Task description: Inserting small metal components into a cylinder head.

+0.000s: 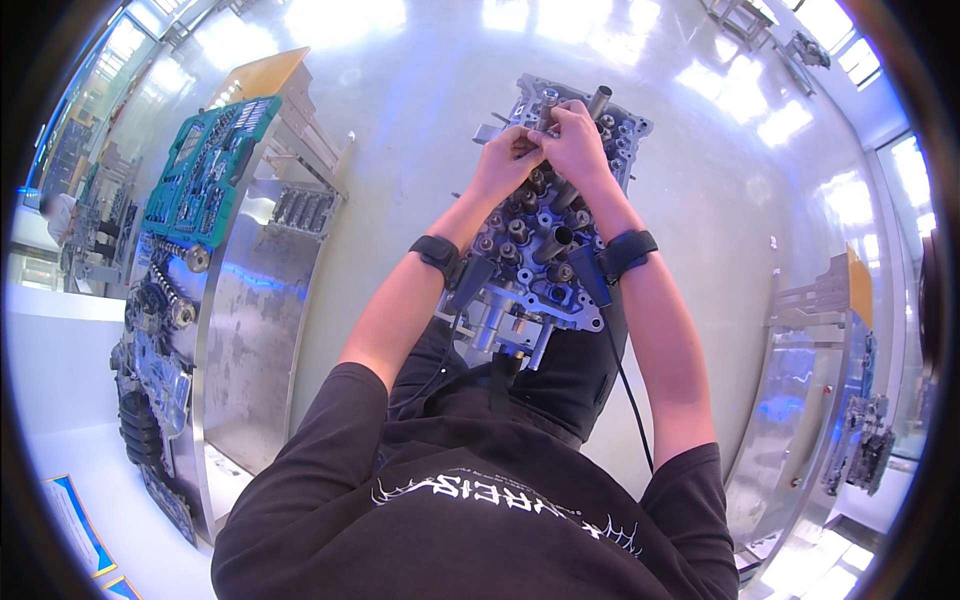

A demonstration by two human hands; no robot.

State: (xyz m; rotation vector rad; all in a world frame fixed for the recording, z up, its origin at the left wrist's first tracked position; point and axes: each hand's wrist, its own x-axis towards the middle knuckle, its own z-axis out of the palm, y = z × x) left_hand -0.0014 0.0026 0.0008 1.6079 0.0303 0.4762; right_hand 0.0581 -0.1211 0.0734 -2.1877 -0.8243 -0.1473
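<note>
A metal engine cylinder head (540, 240) with many valve holes and springs stands in front of me. My left hand (508, 160) and my right hand (572, 142) are pressed together over its far end. Their fingers are closed around a small metal part (546, 112) sticking up from the head. What exactly lies under the fingers is hidden. A grey metal cylinder (599, 100) stands just right of my right hand. Both wrists wear black bands with cables.
On my left stands a metal workbench (255, 300) with a green tool tray (205, 170), camshafts and engine parts (150, 330). A metal rack (810, 400) with more parts is at my right. The glossy floor (400, 120) reflects lights.
</note>
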